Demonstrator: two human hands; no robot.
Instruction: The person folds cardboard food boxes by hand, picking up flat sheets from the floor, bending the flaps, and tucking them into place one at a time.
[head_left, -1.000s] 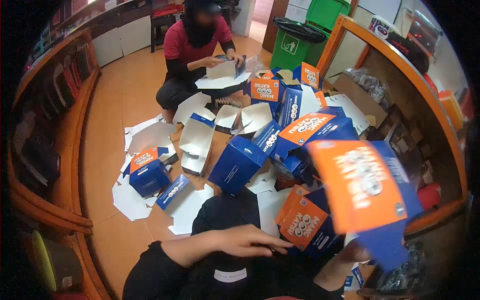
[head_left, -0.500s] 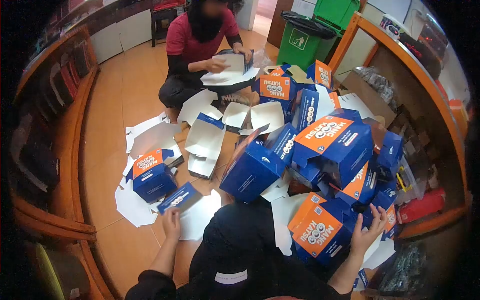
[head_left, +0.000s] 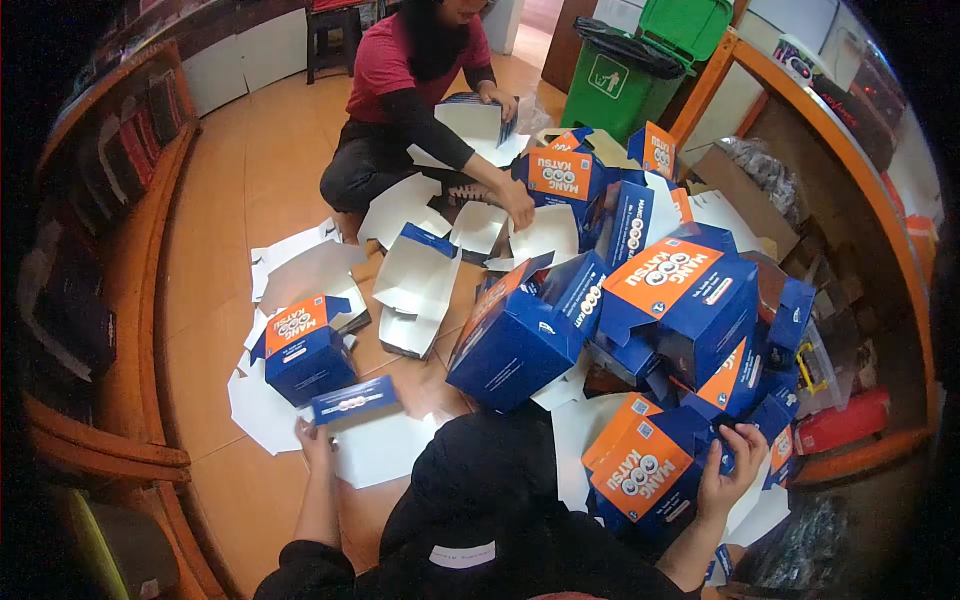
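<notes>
My left hand [head_left: 317, 445] is closed on the edge of an unfolded box blank [head_left: 375, 455], its blue printed panel raised and its white inside showing. My right hand [head_left: 735, 470] has its fingers bent around a blue flap of an orange-and-blue cardboard box [head_left: 640, 470] beside my right knee. That box is printed "Mang Katsu". Just beyond it, more formed boxes [head_left: 685, 300] are heaped up. A single formed box [head_left: 305, 345] stands past my left hand, against white blanks [head_left: 265, 410].
Across from me a person [head_left: 420, 90] in a red shirt sits on the tiled floor, one hand [head_left: 517, 203] at an open white-lined box [head_left: 545, 232]. Open boxes [head_left: 415, 290] lie between us. A green bin [head_left: 620, 85] stands behind. Wooden-framed shelves [head_left: 160, 250] flank both sides.
My left hand has moved left and slightly down with the blank, whose blue panel has turned. My right hand's fingers have closed in on the flap. The other person's hand has reached to an open box.
</notes>
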